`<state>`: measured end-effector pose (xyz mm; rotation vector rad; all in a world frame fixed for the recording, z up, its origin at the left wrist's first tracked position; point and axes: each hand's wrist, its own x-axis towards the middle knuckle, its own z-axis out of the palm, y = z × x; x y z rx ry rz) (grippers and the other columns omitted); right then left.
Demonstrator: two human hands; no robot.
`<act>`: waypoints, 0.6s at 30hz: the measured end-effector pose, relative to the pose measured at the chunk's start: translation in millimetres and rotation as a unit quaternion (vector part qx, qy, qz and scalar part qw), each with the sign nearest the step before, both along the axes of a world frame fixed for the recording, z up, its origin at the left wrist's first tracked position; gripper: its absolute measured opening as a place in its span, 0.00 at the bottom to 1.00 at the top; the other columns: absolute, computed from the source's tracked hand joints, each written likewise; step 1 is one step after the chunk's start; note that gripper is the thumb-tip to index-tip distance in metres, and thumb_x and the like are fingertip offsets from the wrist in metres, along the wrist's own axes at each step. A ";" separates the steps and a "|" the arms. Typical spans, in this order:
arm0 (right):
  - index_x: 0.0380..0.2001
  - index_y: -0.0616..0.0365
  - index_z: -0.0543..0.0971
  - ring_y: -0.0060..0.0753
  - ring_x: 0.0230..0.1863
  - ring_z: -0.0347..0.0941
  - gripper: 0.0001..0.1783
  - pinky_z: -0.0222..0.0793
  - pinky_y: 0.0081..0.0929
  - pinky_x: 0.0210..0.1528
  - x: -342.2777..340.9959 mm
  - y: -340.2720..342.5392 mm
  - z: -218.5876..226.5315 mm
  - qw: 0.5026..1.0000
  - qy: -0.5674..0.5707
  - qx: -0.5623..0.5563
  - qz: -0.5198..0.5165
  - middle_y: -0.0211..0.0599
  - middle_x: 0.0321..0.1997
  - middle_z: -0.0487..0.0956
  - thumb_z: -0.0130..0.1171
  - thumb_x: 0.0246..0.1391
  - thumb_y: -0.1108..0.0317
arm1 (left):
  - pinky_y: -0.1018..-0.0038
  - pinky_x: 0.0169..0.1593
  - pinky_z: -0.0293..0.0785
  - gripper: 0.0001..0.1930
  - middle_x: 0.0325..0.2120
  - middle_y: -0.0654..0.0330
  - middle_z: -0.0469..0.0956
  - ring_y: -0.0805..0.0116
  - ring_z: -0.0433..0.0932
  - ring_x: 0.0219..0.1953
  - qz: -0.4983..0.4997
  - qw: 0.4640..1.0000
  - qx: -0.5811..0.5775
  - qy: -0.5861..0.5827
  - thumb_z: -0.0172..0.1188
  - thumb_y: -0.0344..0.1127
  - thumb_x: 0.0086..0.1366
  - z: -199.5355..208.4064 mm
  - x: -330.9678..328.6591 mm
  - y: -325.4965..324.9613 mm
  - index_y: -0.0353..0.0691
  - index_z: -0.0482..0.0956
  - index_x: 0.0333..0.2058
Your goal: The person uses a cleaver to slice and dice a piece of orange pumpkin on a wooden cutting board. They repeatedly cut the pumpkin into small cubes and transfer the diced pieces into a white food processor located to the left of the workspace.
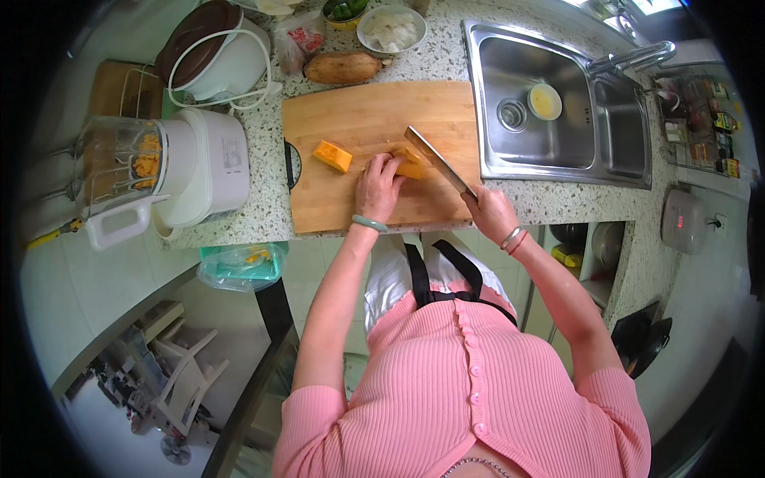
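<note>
On the wooden cutting board (382,111), a piece of orange pumpkin (409,169) lies under the curled fingertips of my left hand (378,191), which press it down. My right hand (492,213) is closed around the handle of a kitchen knife (437,159). The blade slants up and to the left, close along the right side of the pumpkin; whether its edge touches the board cannot be made out. Another pumpkin chunk (332,156) sits apart, to the left of my left hand. My fingers partly cover the piece they hold.
A steel sink (502,72) with a small bowl (545,102) adjoins the board's right. Behind the board are a sweet potato (343,68) and a bowl of white pieces (391,30). A blender (215,163) containing orange bits stands left. A teal bin (243,267) hangs at the counter's front.
</note>
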<state>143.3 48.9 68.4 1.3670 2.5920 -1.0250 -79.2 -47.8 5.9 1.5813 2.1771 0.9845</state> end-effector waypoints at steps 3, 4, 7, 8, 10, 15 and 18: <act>0.29 0.59 0.77 0.62 0.27 0.75 0.16 0.71 0.53 0.31 4.6 -2.6 -0.7 1.000 -0.012 -0.003 0.027 0.57 0.22 0.77 0.54 0.62 0.57 | 0.61 0.45 0.74 0.16 0.42 0.56 0.73 0.53 0.75 0.44 -0.007 1.000 0.011 -0.018 0.66 0.24 0.52 -4.8 -0.5 -3.8 0.41 0.77 0.41; 0.29 0.60 0.78 0.61 0.27 0.75 0.16 0.71 0.52 0.30 4.4 -4.4 -0.3 0.999 -0.018 -0.014 0.035 0.57 0.22 0.77 0.54 0.62 0.57 | 0.62 0.43 0.74 0.14 0.41 0.57 0.73 0.55 0.75 0.42 -0.007 0.999 0.029 -0.021 0.65 0.25 0.52 -5.5 0.1 -6.1 0.42 0.77 0.39; 0.30 0.60 0.78 0.60 0.27 0.75 0.16 0.70 0.50 0.30 4.4 -7.8 2.8 0.998 -0.025 -0.032 0.054 0.55 0.22 0.76 0.55 0.62 0.58 | 0.64 0.40 0.74 0.10 0.36 0.59 0.74 0.58 0.76 0.39 -0.031 0.998 0.048 0.021 0.63 0.25 0.53 -11.6 4.6 -17.5 0.44 0.77 0.35; 0.30 0.60 0.78 0.59 0.27 0.75 0.16 0.70 0.50 0.30 5.3 -6.9 0.2 0.998 -0.018 -0.027 0.058 0.55 0.22 0.77 0.55 0.62 0.58 | 0.65 0.39 0.74 0.09 0.34 0.60 0.75 0.58 0.76 0.39 -0.043 0.997 0.049 0.043 0.62 0.25 0.53 -11.4 5.5 -20.6 0.44 0.77 0.33; 0.30 0.59 0.78 0.60 0.27 0.75 0.16 0.70 0.50 0.30 6.6 -4.1 -2.6 0.998 -0.011 -0.023 0.057 0.55 0.22 0.77 0.54 0.62 0.57 | 0.65 0.38 0.75 0.08 0.32 0.61 0.76 0.59 0.76 0.38 -0.041 0.996 0.058 0.049 0.60 0.24 0.53 -11.6 9.6 -24.5 0.44 0.76 0.32; 0.30 0.59 0.77 0.61 0.27 0.75 0.16 0.71 0.52 0.30 9.2 0.5 6.4 0.998 0.004 -0.020 0.052 0.55 0.22 0.77 0.54 0.62 0.56 | 0.66 0.40 0.75 0.09 0.34 0.62 0.80 0.60 0.77 0.38 -0.016 0.994 0.077 0.082 0.57 0.25 0.54 -8.0 18.4 -20.5 0.45 0.79 0.34; 0.31 0.59 0.77 0.61 0.26 0.75 0.16 0.70 0.52 0.30 14.7 0.6 7.3 0.998 -0.012 -0.016 0.065 0.55 0.22 0.77 0.54 0.62 0.56 | 0.67 0.42 0.76 0.13 0.38 0.61 0.81 0.59 0.78 0.40 -0.018 0.993 0.087 0.077 0.57 0.25 0.54 -10.8 16.6 -22.1 0.47 0.81 0.38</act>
